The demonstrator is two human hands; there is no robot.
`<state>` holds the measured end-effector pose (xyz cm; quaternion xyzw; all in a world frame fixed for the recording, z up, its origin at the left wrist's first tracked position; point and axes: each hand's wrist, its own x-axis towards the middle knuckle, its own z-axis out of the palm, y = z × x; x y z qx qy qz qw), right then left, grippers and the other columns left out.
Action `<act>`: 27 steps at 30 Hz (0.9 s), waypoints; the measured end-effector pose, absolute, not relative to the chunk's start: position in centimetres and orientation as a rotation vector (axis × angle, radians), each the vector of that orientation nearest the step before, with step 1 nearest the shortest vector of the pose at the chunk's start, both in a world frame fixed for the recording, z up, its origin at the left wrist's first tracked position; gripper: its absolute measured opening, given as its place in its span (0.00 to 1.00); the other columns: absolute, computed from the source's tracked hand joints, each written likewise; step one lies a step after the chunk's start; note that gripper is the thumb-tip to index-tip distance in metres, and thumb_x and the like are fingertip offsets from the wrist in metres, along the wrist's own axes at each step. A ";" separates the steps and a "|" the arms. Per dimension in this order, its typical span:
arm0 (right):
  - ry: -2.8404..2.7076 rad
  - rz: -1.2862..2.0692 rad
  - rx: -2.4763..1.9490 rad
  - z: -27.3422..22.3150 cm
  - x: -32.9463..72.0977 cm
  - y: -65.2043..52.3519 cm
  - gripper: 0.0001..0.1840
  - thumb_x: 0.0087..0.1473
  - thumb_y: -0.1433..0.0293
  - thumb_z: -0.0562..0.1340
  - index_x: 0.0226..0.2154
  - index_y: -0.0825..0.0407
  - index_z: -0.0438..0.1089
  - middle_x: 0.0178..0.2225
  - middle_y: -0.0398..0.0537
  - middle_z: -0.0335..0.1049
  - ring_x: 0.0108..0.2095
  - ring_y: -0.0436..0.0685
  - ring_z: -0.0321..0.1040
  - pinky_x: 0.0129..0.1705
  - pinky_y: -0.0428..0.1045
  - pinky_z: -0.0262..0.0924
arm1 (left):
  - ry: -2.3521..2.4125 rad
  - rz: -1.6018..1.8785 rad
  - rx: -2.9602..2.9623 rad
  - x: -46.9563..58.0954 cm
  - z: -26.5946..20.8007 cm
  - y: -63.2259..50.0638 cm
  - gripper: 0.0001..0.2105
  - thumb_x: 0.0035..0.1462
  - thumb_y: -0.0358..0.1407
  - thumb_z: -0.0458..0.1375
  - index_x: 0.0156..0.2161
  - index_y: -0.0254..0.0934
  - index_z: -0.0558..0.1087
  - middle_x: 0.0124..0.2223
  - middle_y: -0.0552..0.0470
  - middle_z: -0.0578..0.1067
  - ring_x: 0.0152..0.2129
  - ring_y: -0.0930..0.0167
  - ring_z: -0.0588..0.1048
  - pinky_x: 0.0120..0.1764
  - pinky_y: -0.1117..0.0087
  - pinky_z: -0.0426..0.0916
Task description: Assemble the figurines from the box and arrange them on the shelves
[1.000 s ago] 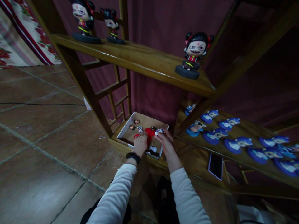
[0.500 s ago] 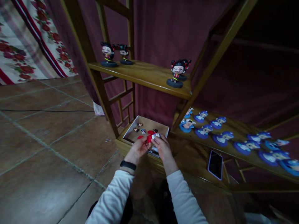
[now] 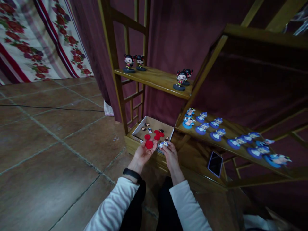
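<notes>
In my left hand (image 3: 141, 156), a round red disc (image 3: 149, 144) is held at the fingertips, its flat face turned up. My right hand (image 3: 171, 154) pinches a small white and purple figurine (image 3: 164, 144) just to the right of the disc. Both hands are over the near edge of a shallow cardboard box (image 3: 154, 123). Inside the box lie several more red discs (image 3: 158, 132) and several small figurines (image 3: 149, 131). My fingers and the figurine hide part of the box's near side.
The box sits on a low wooden shelf unit (image 3: 134, 141). Black-haired figurines (image 3: 181, 78) stand on the shelf above. Several purple- and blue-based figurines (image 3: 218, 134) fill the right shelf, with a phone (image 3: 215, 164) below them. A cable (image 3: 53, 108) crosses the tiled floor at left.
My hands have moved apart. The red disc in the left hand and the figurine in the right are now separated, and the disc lies flatter. The view has shifted slightly.
</notes>
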<state>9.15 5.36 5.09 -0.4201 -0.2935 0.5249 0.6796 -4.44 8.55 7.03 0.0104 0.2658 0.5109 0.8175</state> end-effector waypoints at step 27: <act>-0.952 0.956 -1.179 0.4 8.7 -0.4 0.19 0.38 0.71 0.62 0.38 0.52 0.64 0.35 0.45 0.71 0.35 0.53 0.68 0.42 0.50 0.62 | 0.651 0.961 0.150 -1.9 2.0 0.5 0.17 0.61 0.41 0.43 0.32 0.32 0.68 0.25 0.49 0.73 0.20 0.74 0.72 0.30 0.72 0.69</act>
